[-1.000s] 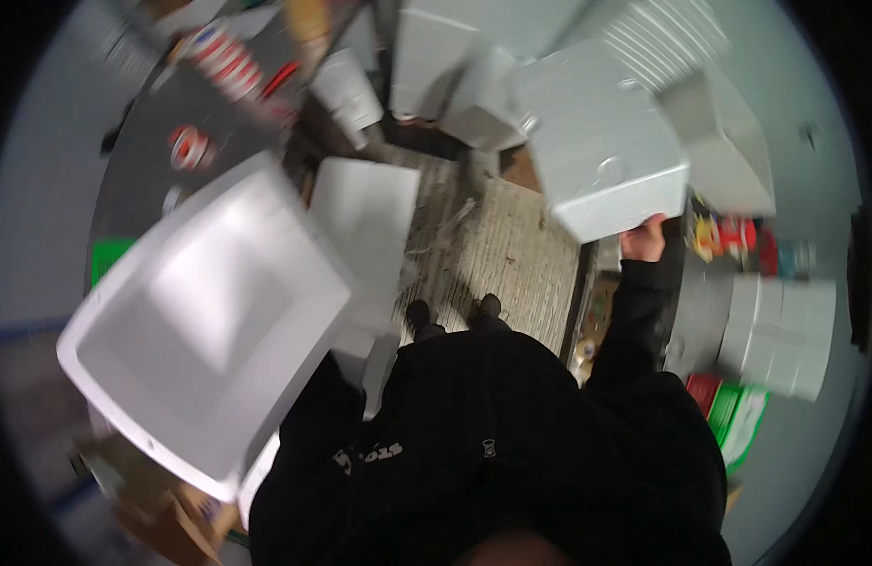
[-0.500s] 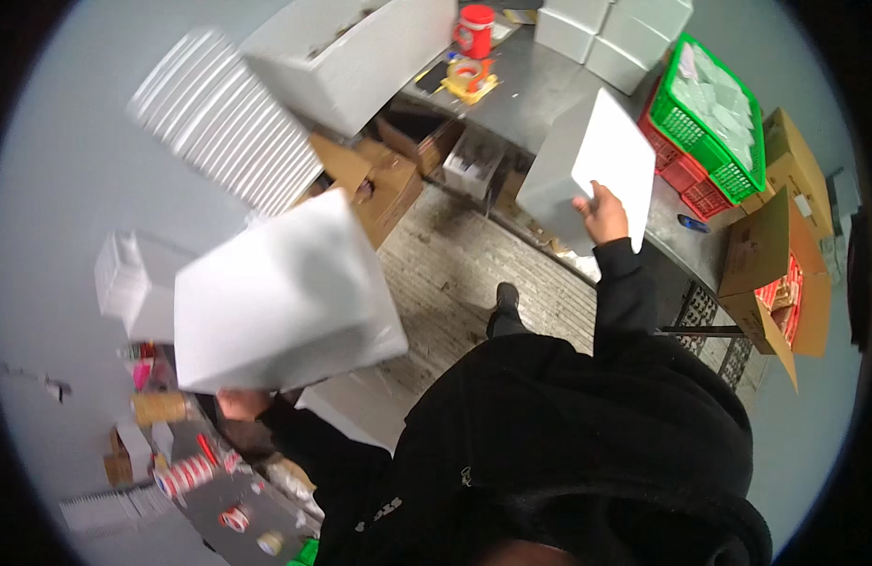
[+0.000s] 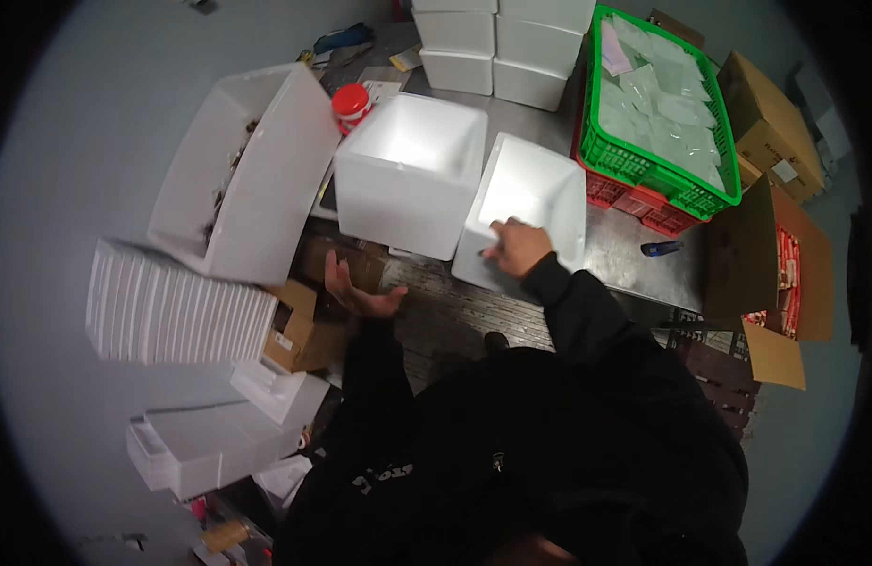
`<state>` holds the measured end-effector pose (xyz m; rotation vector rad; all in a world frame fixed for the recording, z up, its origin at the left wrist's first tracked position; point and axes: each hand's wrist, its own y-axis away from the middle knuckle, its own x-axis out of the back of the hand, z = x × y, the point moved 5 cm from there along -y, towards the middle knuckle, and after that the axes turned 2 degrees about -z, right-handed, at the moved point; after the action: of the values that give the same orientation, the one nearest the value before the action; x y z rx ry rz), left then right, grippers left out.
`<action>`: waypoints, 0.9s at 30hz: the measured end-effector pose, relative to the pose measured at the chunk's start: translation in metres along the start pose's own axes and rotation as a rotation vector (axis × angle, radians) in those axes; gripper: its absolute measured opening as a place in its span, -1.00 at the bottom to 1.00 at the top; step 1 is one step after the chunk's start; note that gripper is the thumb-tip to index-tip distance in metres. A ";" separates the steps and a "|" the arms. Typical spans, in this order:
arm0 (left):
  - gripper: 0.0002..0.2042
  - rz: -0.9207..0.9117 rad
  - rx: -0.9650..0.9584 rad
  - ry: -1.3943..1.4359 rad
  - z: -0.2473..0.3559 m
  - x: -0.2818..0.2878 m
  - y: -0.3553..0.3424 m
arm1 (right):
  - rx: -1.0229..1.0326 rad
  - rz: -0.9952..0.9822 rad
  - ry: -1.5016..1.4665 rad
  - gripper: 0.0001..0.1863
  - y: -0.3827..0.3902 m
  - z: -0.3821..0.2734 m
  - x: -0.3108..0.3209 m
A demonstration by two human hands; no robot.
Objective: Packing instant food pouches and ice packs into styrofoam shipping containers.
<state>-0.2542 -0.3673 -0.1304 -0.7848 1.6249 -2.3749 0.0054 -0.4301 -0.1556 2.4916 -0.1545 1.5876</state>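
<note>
Two white foam boxes stand side by side on the metal table, open side up. My left hand (image 3: 365,298) is open and empty, palm turned up and fingers spread, just in front of the left foam box (image 3: 396,203) and apart from it. At the right foam box (image 3: 476,261), my right hand (image 3: 525,247) is closed over the near rim, its fingertips bent around the wall. The insides of both boxes look bare.
A green crate (image 3: 658,184) of clear bags sits on a red crate (image 3: 634,200) at the right. Stacked foam boxes (image 3: 457,71) stand behind. A large foam box (image 3: 276,189), a red-lidded jar (image 3: 352,102) and stacked foam lids (image 3: 176,307) are left; an open carton (image 3: 738,250) is far right.
Both foam boxes have come down onto the table side by side. My left hand has let go of its box, while my right hand stays on the other's rim. The view has turned.
</note>
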 end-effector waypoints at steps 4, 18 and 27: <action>-0.12 -0.273 0.118 0.020 -0.032 -0.051 -0.010 | -0.095 -0.062 0.090 -0.70 -0.026 -0.020 -0.027; -0.55 -1.665 -0.427 0.171 -0.119 -0.218 -0.037 | -0.299 -0.078 0.175 -0.81 -0.089 -0.006 -0.019; -0.80 -1.478 -0.177 0.557 -0.098 -0.265 -0.029 | -0.371 -0.110 0.061 -0.68 -0.101 0.074 -0.055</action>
<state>-0.0742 -0.1665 -0.2185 -2.0335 1.6731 -3.6474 0.0665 -0.3469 -0.2456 2.1298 -0.2708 1.4384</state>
